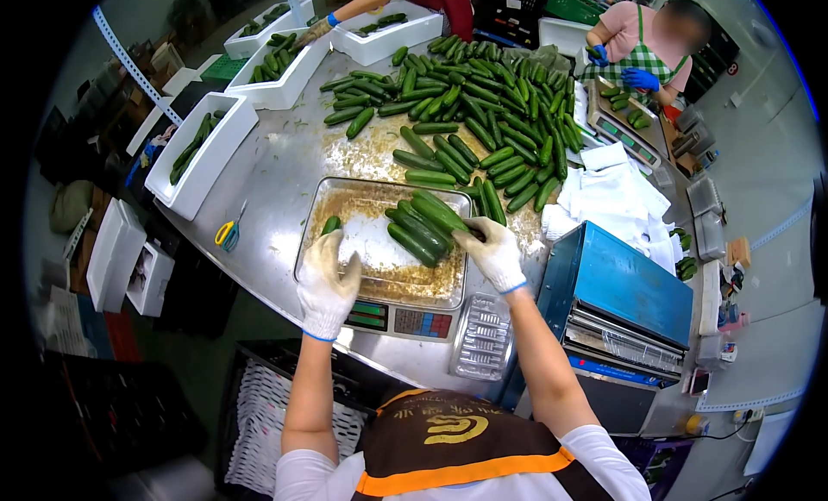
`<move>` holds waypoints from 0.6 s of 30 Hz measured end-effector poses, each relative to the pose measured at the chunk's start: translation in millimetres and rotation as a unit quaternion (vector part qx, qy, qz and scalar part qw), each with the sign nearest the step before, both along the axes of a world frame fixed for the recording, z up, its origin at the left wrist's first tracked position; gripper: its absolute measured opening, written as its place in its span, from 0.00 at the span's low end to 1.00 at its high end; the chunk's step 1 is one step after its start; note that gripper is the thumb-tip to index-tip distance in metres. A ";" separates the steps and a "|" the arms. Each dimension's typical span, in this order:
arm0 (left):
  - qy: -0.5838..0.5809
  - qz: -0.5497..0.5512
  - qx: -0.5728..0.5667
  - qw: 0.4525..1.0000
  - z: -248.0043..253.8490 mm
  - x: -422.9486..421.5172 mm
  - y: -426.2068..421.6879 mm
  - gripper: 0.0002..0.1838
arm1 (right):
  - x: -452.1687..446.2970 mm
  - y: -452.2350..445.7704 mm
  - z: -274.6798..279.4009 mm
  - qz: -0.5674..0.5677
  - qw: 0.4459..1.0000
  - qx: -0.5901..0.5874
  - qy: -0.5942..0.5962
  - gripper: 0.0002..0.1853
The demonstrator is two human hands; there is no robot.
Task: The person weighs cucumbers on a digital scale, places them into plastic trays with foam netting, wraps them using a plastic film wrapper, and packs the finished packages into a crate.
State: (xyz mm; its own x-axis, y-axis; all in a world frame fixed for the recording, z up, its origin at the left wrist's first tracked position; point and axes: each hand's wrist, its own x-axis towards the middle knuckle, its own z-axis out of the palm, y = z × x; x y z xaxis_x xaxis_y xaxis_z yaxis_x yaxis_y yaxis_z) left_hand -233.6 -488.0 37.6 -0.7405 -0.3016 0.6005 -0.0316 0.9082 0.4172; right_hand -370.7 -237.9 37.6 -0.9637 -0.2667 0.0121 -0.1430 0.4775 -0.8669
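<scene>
On the metal pan point(362, 287) of a digital scale lies a bunch of several dark green cucumbers point(423, 229). My right hand point(493, 253), in a white knit glove, grips the right end of one cucumber in that bunch. Over the pan's left side is my left hand point(326, 281), gloved the same way, its thumb apart from the fingers. The tip of a single cucumber point(331, 224) sticks out beyond its fingertips; the hand hides the rest, and its fingers appear closed on it. Below the pan shows the scale's keypad point(423, 324).
A big cucumber pile point(483, 96) covers the table's far side. White foam boxes point(203, 154) line the left edge, near yellow scissors point(228, 234). A clear plastic tray point(481, 337) and a blue machine point(621, 281) stand right. Co-workers' hands point(640, 78) are at the back.
</scene>
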 end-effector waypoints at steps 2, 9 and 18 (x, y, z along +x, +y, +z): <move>-0.013 -0.059 -0.004 0.998 8.5 0.1 9.0 0.38 | 16.4 12.1 17.9 0.036 0.999 -0.020 0.025 0.20; -0.144 -0.283 0.041 0.947 29.1 -6.0 65.8 0.30 | 58.9 42.3 58.4 0.173 0.982 -0.037 0.071 0.19; -0.144 -0.159 0.127 0.968 6.9 15.1 122.0 0.20 | 84.3 9.7 -1.4 -0.028 0.992 -0.120 0.032 0.33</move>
State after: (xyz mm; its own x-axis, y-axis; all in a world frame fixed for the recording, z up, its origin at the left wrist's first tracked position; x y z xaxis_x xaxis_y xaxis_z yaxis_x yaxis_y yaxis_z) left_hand -218.5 -366.0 44.6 -0.9460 -0.1420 0.2915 0.0845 0.7600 0.6444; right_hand -286.4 -228.2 36.2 -0.9721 -0.1947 0.1307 -0.1808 0.2674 -0.9465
